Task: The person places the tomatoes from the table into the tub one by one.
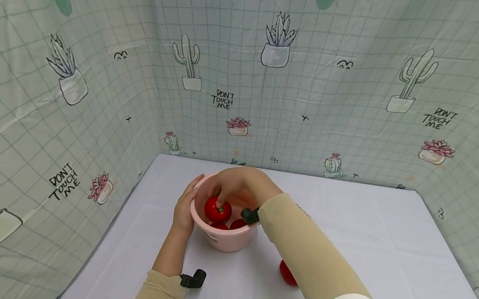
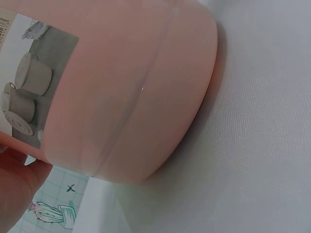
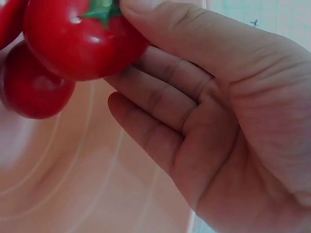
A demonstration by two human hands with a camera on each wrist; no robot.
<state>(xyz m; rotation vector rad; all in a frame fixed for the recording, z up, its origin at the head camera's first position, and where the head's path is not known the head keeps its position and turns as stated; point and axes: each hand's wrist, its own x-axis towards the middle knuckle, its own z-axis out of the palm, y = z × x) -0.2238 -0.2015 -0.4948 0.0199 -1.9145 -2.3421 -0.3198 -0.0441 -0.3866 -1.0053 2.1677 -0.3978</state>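
Note:
A pink bucket [image 1: 228, 240] stands on the white table, with red tomatoes inside. My right hand [image 1: 237, 180] reaches down into it and holds a glossy tomato [image 1: 217, 211] by its green stem end. Up close in the right wrist view, the thumb presses beside the stem of the held tomato [image 3: 82, 43], and the fingers lie behind it. Another tomato [image 3: 39, 82] sits just below. At the bucket's left side, my left hand [image 1: 184, 211] grips the wall near the rim. The left wrist view shows the bucket's outer wall [image 2: 141, 92] and part of the left hand [image 2: 22, 189].
One more tomato [image 1: 288, 273] lies on the white table [image 1: 344, 214], partly hidden behind the right sleeve. A printed label [image 2: 43, 77] is on the bucket. Cloth walls [image 1: 311, 94] with cactus drawings rise behind and beside the table.

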